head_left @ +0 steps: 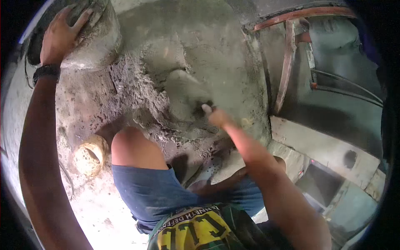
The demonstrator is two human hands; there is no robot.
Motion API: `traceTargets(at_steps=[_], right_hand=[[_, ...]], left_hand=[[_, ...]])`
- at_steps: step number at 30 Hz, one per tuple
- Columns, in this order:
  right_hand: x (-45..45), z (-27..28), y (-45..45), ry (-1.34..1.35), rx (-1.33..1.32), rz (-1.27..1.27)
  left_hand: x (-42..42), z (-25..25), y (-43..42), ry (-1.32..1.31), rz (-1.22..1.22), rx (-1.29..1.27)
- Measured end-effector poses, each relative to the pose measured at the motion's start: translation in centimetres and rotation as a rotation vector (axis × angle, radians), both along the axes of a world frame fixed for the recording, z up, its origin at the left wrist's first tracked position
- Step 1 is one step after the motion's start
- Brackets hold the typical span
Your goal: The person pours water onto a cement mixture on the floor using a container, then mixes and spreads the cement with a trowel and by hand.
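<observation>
Wet grey mortar point(216, 50) covers the floor in front of me, rough and crumbly along its left edge. My right hand point(218, 117) is closed on the handle of a trowel point(187, 93), whose blade is blurred and lies against the mortar. At the upper left, my left hand point(60, 37) rests with fingers spread on the rim of a mortar-crusted bucket point(93, 48). A dark watch band point(46, 72) circles the left wrist.
A pale, crusted round container point(90, 155) stands left of my knee. Wooden boards point(325, 143) border the mortar on the right. Beyond an upright wooden post point(287, 66), another person point(335, 35) is partly visible. A rectangular opening point(318, 183) lies at lower right.
</observation>
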State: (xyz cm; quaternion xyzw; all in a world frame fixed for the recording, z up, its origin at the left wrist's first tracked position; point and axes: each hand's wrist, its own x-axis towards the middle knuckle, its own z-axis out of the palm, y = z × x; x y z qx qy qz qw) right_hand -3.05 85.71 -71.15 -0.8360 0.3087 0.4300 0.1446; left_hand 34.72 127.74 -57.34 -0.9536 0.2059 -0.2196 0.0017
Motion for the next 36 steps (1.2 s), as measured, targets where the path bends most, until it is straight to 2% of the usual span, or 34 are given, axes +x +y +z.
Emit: traceTargets(at_steps=[2,4,7,9,11,13,14,16,18,20,22,25,27,28,32,34,35,36], right_hand=[[-1.4,-3.9,-5.3,-0.138,-0.097,-0.013],[0.0,0.2,-8.6,-0.099,-0.106,0.035],[-1.0,6.2,-7.0,-0.27,-0.145,-0.016],[-1.6,8.6,-2.6,-0.274,-0.029,-0.148],[-1.2,9.7,2.7,-0.302,0.024,-0.001],[-0.7,6.9,6.7,-0.287,0.231,-0.026],[-0.7,4.8,7.2,-0.289,0.24,-0.027],[-1.3,0.3,7.1,-0.258,0.15,-0.029],[-0.8,-1.2,3.1,-0.162,0.012,-0.026],[-1.1,-2.1,-2.7,-0.182,-0.086,-0.136],[0.4,0.3,-6.4,-0.087,-0.168,-0.033],[0.0,5.8,-6.1,-0.087,-0.195,-0.01],[-1.3,9.2,-1.4,-0.255,-0.096,-0.091],[-2.0,9.0,0.7,-0.273,-0.04,-0.066],[-1.6,7.7,9.7,-0.295,0.117,-0.04],[-0.5,5.7,10.6,-0.082,0.134,-0.048],[-1.8,2.5,8.9,-0.194,0.171,-0.062],[-2.8,-1.1,5.8,-0.322,0.204,-0.065]], left_hand=[[-0.8,1.1,-1.3,0.014,0.064,-0.074],[-0.5,1.2,-1.1,-0.006,0.045,-0.09],[-0.9,1.7,-1.0,0.004,0.007,-0.102],[-1.2,1.3,-1.2,0.034,-0.025,-0.103],[-0.7,0.7,-1.0,-0.072,0.028,-0.096],[-1.3,1.5,-1.5,-0.035,0.033,-0.108],[-1.5,1.6,-1.5,0.014,0.04,-0.12],[0.2,0.1,0.1,-0.036,-0.008,-0.036],[0.6,-1.0,0.7,-0.09,-0.057,0.034],[1.2,-1.1,0.8,-0.11,-0.053,0.051],[2.3,-1.6,1.5,-0.103,-0.027,0.065],[1.5,-1.8,1.4,-0.093,-0.036,0.174],[1.2,-1.4,1.0,-0.031,-0.07,-0.044],[1.2,-1.0,0.9,-0.006,-0.088,-0.145],[0.5,-0.2,0.1,-0.012,0.02,-0.131],[0.8,-0.9,0.6,-0.113,-0.077,0.113],[0.6,-1.4,0.6,-0.141,-0.116,0.194],[0.6,-1.2,0.2,-0.031,-0.075,-0.006]])
